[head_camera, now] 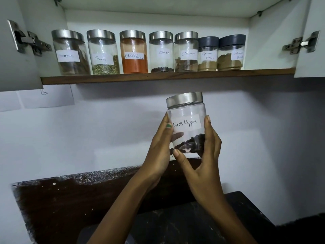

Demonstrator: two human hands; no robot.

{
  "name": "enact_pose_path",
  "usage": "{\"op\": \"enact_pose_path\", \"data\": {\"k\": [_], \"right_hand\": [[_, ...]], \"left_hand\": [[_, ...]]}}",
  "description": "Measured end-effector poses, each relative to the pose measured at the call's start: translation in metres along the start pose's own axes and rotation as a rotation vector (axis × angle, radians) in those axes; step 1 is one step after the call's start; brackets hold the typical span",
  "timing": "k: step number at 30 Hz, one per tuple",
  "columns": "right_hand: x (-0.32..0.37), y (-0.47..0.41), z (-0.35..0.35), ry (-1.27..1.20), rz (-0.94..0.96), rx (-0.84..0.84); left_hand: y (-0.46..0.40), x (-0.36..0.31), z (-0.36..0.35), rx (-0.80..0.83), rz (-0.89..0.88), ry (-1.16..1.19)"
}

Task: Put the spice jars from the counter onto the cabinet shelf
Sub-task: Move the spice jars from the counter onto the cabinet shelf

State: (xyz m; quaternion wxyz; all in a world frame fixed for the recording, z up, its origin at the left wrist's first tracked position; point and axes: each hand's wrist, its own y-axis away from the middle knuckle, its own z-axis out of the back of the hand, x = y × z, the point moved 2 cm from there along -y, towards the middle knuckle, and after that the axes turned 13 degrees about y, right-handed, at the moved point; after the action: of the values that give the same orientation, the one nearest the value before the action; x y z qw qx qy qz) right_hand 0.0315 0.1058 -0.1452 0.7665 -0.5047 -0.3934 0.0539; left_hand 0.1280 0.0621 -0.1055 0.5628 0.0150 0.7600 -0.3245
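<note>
Head view: Black Pepper jar (186,123), steel lid, upright, held in mid-air below the cabinet shelf (158,77). Left hand (161,152) and right hand (202,162) both grip its sides. Seven labelled jars (147,53) stand in a row on the shelf.

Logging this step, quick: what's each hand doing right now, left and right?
Left hand: holding the Black Pepper jar, fingers curled round its left side.
Right hand: holding the same jar, thumb at its base, fingers up its right side.
</note>
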Motion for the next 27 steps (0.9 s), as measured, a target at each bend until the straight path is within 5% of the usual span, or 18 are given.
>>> {"op": "enact_pose_path", "data": {"k": [6, 15, 27], "right_hand": [[-0.009, -0.001, 0.006, -0.035, -0.026, 0.015], [-0.057, -0.008, 0.042, -0.302, -0.196, 0.256], [-0.140, -0.161, 0.132, -0.234, -0.001, -0.098]], "left_hand": [[-0.003, 0.005, -0.005, 0.034, -0.013, -0.079], [-0.009, 0.035, -0.026, 0.215, 0.051, -0.096], [-0.137, 0.030, -0.167, 0.481, -0.250, -0.606]]}}
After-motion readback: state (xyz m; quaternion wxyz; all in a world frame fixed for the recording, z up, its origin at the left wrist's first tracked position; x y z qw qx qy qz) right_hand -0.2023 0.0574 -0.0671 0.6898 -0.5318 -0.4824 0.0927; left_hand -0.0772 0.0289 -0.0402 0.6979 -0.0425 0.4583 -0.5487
